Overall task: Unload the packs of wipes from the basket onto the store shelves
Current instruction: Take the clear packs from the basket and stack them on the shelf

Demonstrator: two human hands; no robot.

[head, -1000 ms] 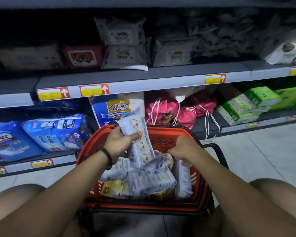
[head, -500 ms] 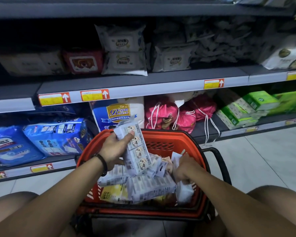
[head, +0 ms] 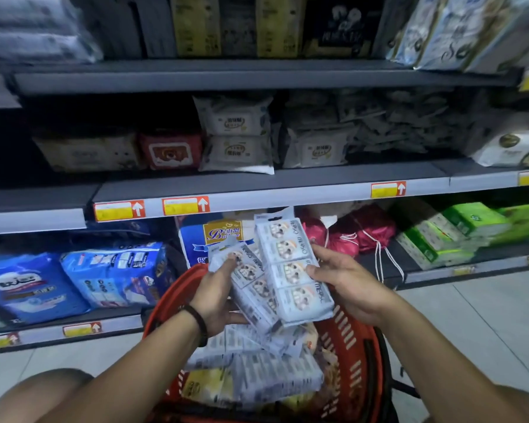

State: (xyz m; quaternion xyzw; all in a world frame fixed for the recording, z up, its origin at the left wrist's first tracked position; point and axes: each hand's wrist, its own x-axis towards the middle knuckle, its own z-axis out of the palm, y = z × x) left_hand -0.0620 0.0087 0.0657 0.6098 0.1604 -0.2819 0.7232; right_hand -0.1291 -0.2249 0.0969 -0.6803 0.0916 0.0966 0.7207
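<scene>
I face the grey metal shelves (head: 287,184), soft pouches (head: 235,138) on the middle one. Below, the red slotted plastic basket (head: 358,346) holds crinkly packs (head: 275,383). Mid-unload: my left hand (head: 214,297) grips a flat strip pack (head: 251,288) and my right hand (head: 345,285) a second pack (head: 290,270). Next, I judge, both need lifting onto a shelf.

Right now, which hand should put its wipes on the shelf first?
Probably the right hand: its top pack reaches higher toward the shelf. The left hand holds the lower pack, partly covered.

Basket (head: 359,352) btm cut off, top-shelf packs (head: 34,29) blurred, tags (head: 119,210) illegible
</scene>
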